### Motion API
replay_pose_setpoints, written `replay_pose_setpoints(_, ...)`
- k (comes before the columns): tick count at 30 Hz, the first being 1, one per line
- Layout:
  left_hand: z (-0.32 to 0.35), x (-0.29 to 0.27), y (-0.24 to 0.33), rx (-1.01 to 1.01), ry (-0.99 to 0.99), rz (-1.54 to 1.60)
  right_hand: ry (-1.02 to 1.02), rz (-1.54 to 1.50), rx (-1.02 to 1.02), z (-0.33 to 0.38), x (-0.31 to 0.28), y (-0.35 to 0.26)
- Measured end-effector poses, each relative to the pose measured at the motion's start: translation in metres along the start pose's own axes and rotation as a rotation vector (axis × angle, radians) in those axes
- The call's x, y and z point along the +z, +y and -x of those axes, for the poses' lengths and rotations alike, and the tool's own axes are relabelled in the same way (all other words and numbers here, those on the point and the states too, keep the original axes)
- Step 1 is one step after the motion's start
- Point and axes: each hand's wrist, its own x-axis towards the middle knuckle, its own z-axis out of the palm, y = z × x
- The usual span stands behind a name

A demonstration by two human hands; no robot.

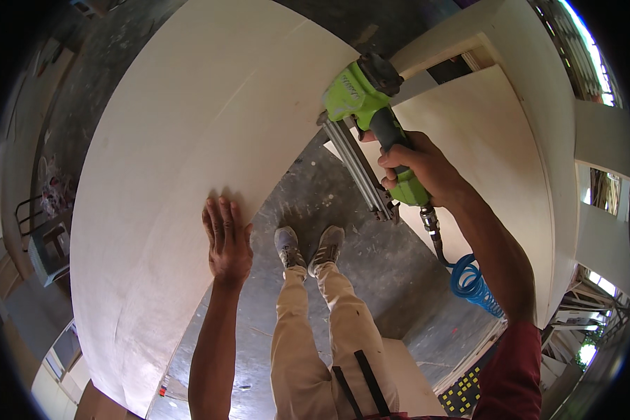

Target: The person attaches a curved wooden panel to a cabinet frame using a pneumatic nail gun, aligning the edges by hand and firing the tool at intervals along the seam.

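Observation:
My right hand (416, 164) grips the dark handle of a green pneumatic nail gun (353, 91), fingers wrapped round it. The gun's black head sits over the far right corner of a large pale wooden panel (168, 133); whether it touches the wood I cannot tell. Its long grey magazine (360, 168) slants toward me. From the handle's base a metal fitting leads to a coiled blue air hose (472, 283). My left hand (227, 241) lies flat on the panel near its right edge, fingers stretched out and holding nothing.
Another pale panel (490, 154) stands at the right, beside a wooden frame with openings (595, 133). Below me is a grey concrete floor (308, 189), where my shoes (308, 248) stand between the panels. A black mat with yellow squares (462, 392) lies at the lower right.

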Motion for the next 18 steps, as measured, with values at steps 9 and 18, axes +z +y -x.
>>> replay_pose_setpoints(9,-0.0024,-0.0001,0.0018,0.000,-0.005,-0.001,-0.009,0.015,0.026,-0.0010,-0.0011,-0.0004)
replay_pose_setpoints(18,-0.0021,0.0007,0.0004,0.005,0.000,0.003,-0.008,0.033,0.026,0.0021,0.0038,-0.0073)
